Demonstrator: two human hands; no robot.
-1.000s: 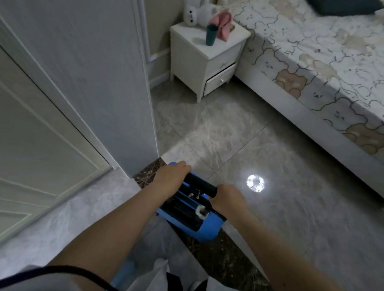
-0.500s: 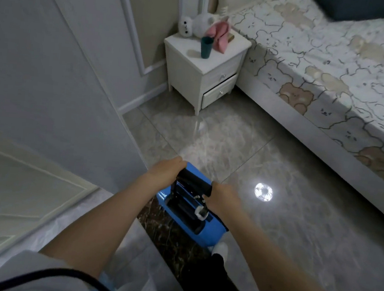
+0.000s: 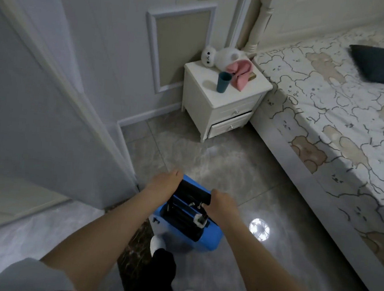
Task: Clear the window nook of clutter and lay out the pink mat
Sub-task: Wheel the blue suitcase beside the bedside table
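Stage: clutter removal under way | Left hand and right hand, each grip clamped on black handle of blue hard-shell suitcase, upright on grey tiled floor past white door | Pink mat, window nook: not visible; laying-out judged outstanding.

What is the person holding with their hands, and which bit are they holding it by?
A blue suitcase. The left hand and the right hand each grip one end of its black handle at the top.
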